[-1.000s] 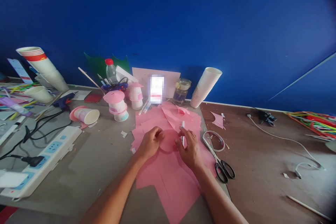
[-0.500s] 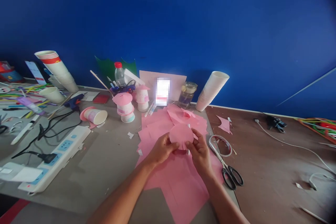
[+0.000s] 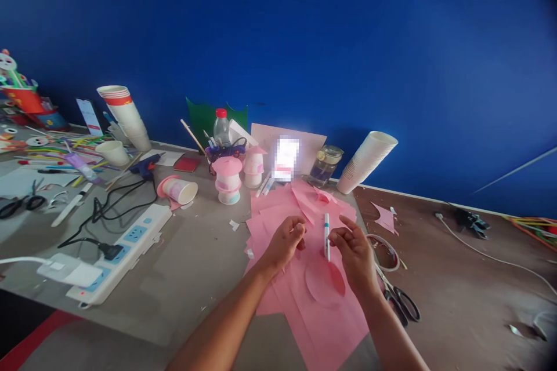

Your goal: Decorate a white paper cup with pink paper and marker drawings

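A white marker [image 3: 326, 231] with a teal band stands nearly upright at the fingertips of my right hand [image 3: 354, 255], which pinches it. My left hand [image 3: 285, 243] hovers just to its left, fingers curled in and nothing visible in them. Below the marker, a round pink paper disc [image 3: 317, 284] rests over the pink sheets [image 3: 319, 324], its right part darker and seemingly bent up. Scissors [image 3: 402, 301] with black handles are partly hidden behind my right wrist, beside a roll of clear tape or tubing [image 3: 385, 252].
Paper-cup figures with pink brims [image 3: 228, 179] stand at the back left; another cup [image 3: 180, 191] lies on its side. A leaning cup stack [image 3: 368, 162], a glass jar [image 3: 326, 165] and a lit phone [image 3: 286, 159] line the wall. A power strip [image 3: 126, 255] with cables lies left.
Both hands have let go of the pink disc, which has dropped onto the sheets below. My hands have moved apart, and the marker now shows fully. The view has swung left.
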`<action>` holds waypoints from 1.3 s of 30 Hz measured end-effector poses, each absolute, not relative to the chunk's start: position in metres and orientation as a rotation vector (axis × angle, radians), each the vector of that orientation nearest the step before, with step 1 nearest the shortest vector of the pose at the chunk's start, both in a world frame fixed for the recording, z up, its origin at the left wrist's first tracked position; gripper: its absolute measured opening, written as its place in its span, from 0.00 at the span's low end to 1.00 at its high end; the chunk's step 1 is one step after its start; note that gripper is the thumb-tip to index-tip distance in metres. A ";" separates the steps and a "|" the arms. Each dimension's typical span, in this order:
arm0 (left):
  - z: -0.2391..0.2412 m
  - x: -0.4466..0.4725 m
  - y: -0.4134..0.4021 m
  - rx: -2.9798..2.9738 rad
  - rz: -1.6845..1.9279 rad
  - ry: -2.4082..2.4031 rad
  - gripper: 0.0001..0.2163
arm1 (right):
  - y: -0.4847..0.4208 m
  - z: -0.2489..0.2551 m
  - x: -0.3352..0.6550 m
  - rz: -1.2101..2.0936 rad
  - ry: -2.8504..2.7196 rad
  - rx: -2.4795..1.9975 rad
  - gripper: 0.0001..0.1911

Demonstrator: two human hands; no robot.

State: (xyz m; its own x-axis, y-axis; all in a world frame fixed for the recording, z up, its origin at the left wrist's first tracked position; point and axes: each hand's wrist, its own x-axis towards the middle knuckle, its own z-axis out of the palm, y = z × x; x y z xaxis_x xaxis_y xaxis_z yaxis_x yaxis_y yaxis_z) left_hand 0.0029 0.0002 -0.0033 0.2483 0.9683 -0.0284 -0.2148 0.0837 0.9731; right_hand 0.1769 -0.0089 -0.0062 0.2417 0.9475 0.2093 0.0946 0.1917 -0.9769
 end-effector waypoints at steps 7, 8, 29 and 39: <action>-0.005 -0.001 0.003 1.169 1.073 0.935 0.28 | -0.005 -0.006 0.194 0.678 -1.562 -1.434 0.16; -0.005 -0.001 0.004 1.178 1.075 0.938 0.27 | -0.008 -0.005 0.199 0.652 -1.670 -1.496 0.14; -0.003 -0.003 0.003 1.178 1.103 0.960 0.26 | -0.026 0.024 0.198 0.692 -2.108 -1.437 0.08; 0.000 0.001 0.001 0.937 1.170 0.814 0.24 | 0.013 0.010 0.159 1.218 -0.730 -1.178 0.14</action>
